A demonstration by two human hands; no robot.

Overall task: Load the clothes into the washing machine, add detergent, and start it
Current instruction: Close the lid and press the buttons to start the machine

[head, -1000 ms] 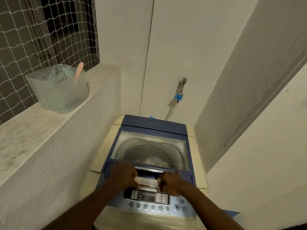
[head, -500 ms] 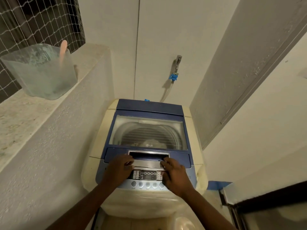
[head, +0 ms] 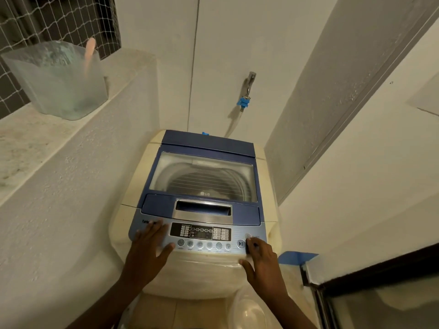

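White-walled nook; washing machine [head: 204,186] lid closed. I see left hand [head: 148,254] flat, released, on control panel [head: 202,233]; right hand [head: 262,260] fingertip at power button [head: 247,236], grasping nothing.

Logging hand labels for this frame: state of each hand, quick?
Left hand: open, flat on the blue washing-machine control panel, holding nothing.
Right hand: open, empty, fingertip at the panel's right-end buttons.

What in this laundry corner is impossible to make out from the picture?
- Head view: the drum's contents, dimmed behind the washing machine's closed lid.
- The control panel labels and display: too small and blurred.
- Which button the right hand touches: its fingertip covers it.
- The printed name beside the left hand: partly covered.
- The tub contents: frosted walls.
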